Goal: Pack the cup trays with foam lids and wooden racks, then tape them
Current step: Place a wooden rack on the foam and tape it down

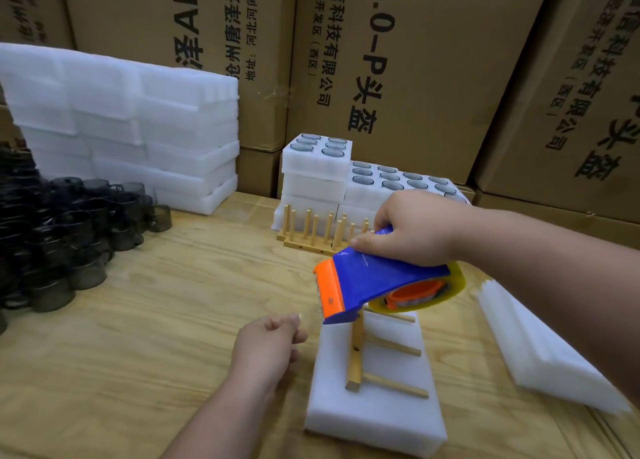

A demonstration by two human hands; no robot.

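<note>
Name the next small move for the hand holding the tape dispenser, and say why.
Probably lower the tape dispenser onto the foam block: the right hand holds it just above, a wooden rack already lies on top, and no tape crosses them yet.

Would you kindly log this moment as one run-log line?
stage: taping | right hand: holds tape dispenser | left hand: pinching, content unclear | wooden rack: lying on foam lid

The plywood table (pixel 180 306) carried stacked white foam trays (pixel 138 129) far left, dark glass cups (pixel 59 236) left, a foam block (pixel 374 410) near, wooden racks (pixel 318 230) far, foam sheets (pixel 540 351) right.
</note>
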